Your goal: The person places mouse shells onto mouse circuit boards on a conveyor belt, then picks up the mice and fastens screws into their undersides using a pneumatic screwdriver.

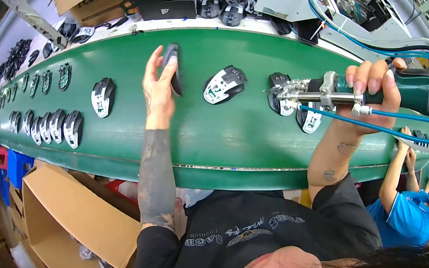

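Observation:
My left hand [159, 89] is closed on a dark computer mouse [176, 72], tilted up on edge above the green belt, thumb on one side and fingers on the other. My right hand [376, 86] grips a green powered screwdriver [424, 91] with a metal front attachment and blue hoses. Its tip points left, in front of a black and white mouse [280, 103], which it partly hides. Another mouse [310, 119] lies under the tool. Between my hands, a mouse with its white underside up [224, 84] rests on the belt.
The green conveyor belt [193, 137] runs across the view. Left on it are a single mouse [103, 97] and rows of several mice. Behind it stand boxes and piled mice [233, 15]. An open carton [80, 220] is at lower left. A co-worker [411, 210] sits at right.

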### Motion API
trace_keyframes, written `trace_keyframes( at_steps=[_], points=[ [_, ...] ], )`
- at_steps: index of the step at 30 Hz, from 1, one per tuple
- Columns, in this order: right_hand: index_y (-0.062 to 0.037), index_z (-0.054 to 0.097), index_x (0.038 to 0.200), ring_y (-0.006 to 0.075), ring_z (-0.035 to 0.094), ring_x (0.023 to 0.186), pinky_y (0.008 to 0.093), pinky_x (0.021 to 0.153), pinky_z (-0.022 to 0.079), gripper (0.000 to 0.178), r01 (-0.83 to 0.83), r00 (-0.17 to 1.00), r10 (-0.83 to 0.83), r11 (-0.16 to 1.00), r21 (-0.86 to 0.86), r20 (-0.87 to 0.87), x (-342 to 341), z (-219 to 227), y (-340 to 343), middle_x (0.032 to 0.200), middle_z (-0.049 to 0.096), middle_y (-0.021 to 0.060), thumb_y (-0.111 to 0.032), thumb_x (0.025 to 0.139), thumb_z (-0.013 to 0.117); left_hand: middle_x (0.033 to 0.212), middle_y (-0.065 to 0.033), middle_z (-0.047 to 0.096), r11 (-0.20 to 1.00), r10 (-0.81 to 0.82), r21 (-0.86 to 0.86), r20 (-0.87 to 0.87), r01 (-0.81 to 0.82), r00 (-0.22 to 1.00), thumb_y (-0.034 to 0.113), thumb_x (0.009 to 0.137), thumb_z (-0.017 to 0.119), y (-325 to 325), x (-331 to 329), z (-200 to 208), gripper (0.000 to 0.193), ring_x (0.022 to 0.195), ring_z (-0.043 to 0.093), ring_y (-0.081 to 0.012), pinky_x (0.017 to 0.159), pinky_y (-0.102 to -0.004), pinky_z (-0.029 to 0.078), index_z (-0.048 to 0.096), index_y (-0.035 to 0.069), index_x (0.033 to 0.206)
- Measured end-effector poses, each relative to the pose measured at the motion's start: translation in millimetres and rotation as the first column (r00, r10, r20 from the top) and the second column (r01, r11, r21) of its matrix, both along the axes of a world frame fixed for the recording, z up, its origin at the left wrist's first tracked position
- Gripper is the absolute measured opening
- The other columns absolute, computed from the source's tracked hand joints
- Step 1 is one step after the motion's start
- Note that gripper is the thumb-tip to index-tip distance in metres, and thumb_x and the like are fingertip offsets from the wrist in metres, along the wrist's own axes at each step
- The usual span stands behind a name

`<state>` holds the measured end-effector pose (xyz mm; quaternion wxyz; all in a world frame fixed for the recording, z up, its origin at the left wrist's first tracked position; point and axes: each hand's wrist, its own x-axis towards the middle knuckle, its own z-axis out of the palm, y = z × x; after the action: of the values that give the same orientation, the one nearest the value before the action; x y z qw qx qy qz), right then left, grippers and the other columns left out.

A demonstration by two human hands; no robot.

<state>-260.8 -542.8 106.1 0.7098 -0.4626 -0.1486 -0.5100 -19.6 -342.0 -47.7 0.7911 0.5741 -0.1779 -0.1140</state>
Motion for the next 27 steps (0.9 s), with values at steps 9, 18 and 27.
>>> trace_keyframes(
  at_steps=[9,18,27],
  points=[
    [-0.0073,0.040,0.123,0.0196,0.048,0.056,0.0379,0.060,0.041,0.033,-0.031,0.994,0.031,1.000,0.004,0.100,1.8,-1.3,-5.4,0.068,0.045,0.0059,-0.010,0.090,0.043,0.142,-0.0146,0.036,0.626,-0.735,-0.664,-0.327,0.408,0.594,0.038,0.095,0.040,-40.4,-101.4,5.1,0.053,0.110,0.054,-0.0295,0.090,-0.0535,0.048,0.029,0.018,0.143],
    [-0.0072,0.038,0.124,0.0195,0.051,0.057,0.0385,0.061,0.044,0.036,-0.034,0.999,0.034,0.999,0.001,0.041,15.1,-10.2,5.2,0.070,0.048,0.0067,-0.008,0.089,0.047,0.144,-0.0152,0.034,0.616,-0.755,-0.638,-0.312,0.461,0.577,0.037,0.093,0.042,-37.4,-107.0,0.8,0.056,0.111,0.053,-0.0273,0.088,-0.0534,0.050,0.029,0.015,0.143],
    [-0.0072,0.038,0.120,0.0184,0.052,0.055,0.0382,0.058,0.045,0.035,0.000,0.999,0.001,1.000,-0.026,0.035,17.8,-10.9,11.2,0.069,0.048,0.0060,-0.005,0.087,0.049,0.143,-0.0165,0.035,0.624,-0.750,-0.646,-0.338,0.440,0.569,0.036,0.092,0.045,-38.3,-112.3,5.7,0.058,0.120,0.048,-0.0311,0.087,-0.0522,0.051,0.028,0.014,0.142]
  ],
)
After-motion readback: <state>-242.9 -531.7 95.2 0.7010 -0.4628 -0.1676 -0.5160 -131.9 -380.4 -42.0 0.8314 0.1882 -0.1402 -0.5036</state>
